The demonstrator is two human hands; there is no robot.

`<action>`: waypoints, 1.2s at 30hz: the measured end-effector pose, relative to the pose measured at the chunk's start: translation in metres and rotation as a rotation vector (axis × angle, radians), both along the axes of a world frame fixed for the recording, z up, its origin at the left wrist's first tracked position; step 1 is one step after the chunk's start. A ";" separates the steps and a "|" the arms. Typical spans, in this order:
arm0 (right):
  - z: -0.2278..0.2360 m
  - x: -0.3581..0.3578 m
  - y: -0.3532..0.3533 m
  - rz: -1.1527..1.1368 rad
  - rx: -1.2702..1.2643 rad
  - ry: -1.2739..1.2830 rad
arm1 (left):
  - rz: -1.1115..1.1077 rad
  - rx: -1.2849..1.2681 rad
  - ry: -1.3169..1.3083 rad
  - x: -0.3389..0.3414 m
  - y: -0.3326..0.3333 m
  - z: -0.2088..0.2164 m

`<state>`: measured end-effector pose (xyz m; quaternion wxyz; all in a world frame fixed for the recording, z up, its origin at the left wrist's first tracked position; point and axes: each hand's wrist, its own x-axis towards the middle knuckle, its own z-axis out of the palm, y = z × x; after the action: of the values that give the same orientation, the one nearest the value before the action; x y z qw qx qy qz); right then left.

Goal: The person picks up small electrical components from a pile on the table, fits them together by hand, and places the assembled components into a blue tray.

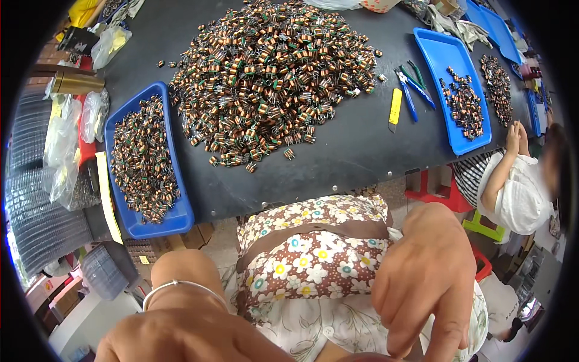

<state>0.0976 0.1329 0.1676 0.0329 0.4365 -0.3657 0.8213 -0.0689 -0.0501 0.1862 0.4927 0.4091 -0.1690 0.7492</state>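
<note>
Both my hands are raised close to the camera, low in the view, above my lap. My left hand (181, 335) shows its back and a wrist with a thin silver bangle (175, 282); its fingers are cut off by the lower edge. On the other side, my right hand (425, 277) points its bent fingers downward, with a gap between them and nothing visible in it. Its fingertips run towards the lower edge. Beneath and between the hands lies brown floral cloth (313, 259), over a pale patterned garment (319, 320). Neither hand touches the parts on the table.
A black table (338, 163) bears a large heap of small copper-wound coils (271, 78). Coils also fill a blue tray (181, 226) at left and partly cover another blue tray (464, 145) at right. Pliers (409, 99) and a yellow cutter (395, 108) lie between. A person (512, 187) sits at right.
</note>
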 end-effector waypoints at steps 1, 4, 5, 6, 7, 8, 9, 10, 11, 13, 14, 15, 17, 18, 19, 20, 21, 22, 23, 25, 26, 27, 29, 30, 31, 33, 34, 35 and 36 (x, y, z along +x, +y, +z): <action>0.001 0.000 0.001 -0.001 0.001 0.001 | 0.003 0.007 -0.019 0.001 -0.002 -0.001; 0.003 0.005 0.007 -0.096 -0.084 -0.037 | -0.001 0.022 -0.086 0.000 0.000 -0.007; 0.000 0.006 0.015 -0.055 -0.023 -0.005 | -0.002 0.025 -0.109 0.002 -0.003 -0.008; 0.000 0.007 0.022 -0.015 0.046 0.028 | -0.004 0.035 -0.130 0.003 -0.001 -0.007; -0.001 0.012 0.025 -0.018 0.050 0.028 | -0.008 0.039 -0.131 0.005 0.005 -0.011; -0.004 0.019 0.028 -0.056 0.171 0.031 | 0.245 -0.348 0.369 0.009 0.016 -0.019; -0.012 0.030 0.034 -0.127 0.296 0.030 | 0.470 -0.714 0.882 0.011 0.039 -0.032; -0.029 0.033 0.039 -0.354 0.274 -0.085 | 0.485 -0.872 1.017 0.013 0.054 -0.058; -0.040 0.037 0.045 -0.572 0.241 -0.186 | 0.578 -1.002 1.355 0.020 0.061 -0.070; -0.057 0.034 0.065 -1.076 0.765 -0.771 | 0.894 -0.934 1.694 0.028 0.052 -0.118; -0.080 0.030 0.081 -1.331 1.022 -0.777 | 0.885 -0.980 1.704 0.034 0.049 -0.133; -0.107 0.029 0.097 -1.495 1.211 -0.763 | 0.941 -0.995 1.759 0.038 0.045 -0.145; -0.144 0.033 0.122 -1.666 1.407 -0.743 | 0.996 -1.000 1.811 0.041 0.045 -0.163; -0.155 0.033 0.131 -1.714 1.428 -0.796 | 1.022 -1.017 1.849 0.041 0.045 -0.168; -0.164 0.032 0.137 -1.759 1.449 -0.853 | 1.044 -1.035 1.888 0.042 0.045 -0.171; -0.171 0.029 0.142 -1.757 1.447 -0.852 | 1.045 -1.037 1.889 0.041 0.046 -0.173; -0.174 0.024 0.145 -1.769 1.557 -0.839 | 1.060 -1.052 1.877 0.040 0.047 -0.174; -0.175 0.022 0.146 -1.780 1.668 -0.825 | 1.073 -1.066 1.865 0.039 0.049 -0.176; -0.175 0.021 0.144 -1.756 1.666 -0.844 | 1.074 -1.066 1.866 0.038 0.053 -0.177; -0.174 0.017 0.134 -1.727 1.665 -0.819 | 1.117 -1.059 1.842 0.037 0.055 -0.181; -0.174 0.017 0.128 -1.705 1.666 -0.798 | 1.115 -1.062 1.843 0.036 0.053 -0.182; -0.174 0.016 0.122 -1.673 1.573 -0.870 | 1.131 -1.054 1.807 0.035 0.053 -0.184; -0.175 0.019 0.106 -1.654 1.552 -0.799 | 1.136 -1.043 1.770 0.036 0.052 -0.187; -0.176 0.020 0.096 -1.655 1.567 -0.760 | 0.929 -1.216 1.562 0.039 0.048 -0.188; -0.176 0.020 0.087 -1.635 1.540 -0.748 | 0.717 -1.357 1.341 0.041 0.046 -0.189; -0.175 0.020 0.069 -1.583 1.475 -0.775 | 0.431 -1.517 1.024 0.041 0.043 -0.187; -0.170 0.018 0.059 -1.564 1.474 -0.784 | 0.150 -1.626 0.691 0.041 0.042 -0.184; -0.169 0.019 0.052 -1.458 1.306 -0.885 | 0.120 -1.596 0.582 0.042 0.041 -0.183; -0.169 0.019 0.046 -1.345 1.133 -0.973 | 0.119 -1.601 0.581 0.042 0.040 -0.181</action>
<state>0.1168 0.1789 -0.0017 0.1243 -0.2927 -0.8470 0.4260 -0.0264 -0.0106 0.0051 0.6171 0.1219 0.5662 0.5327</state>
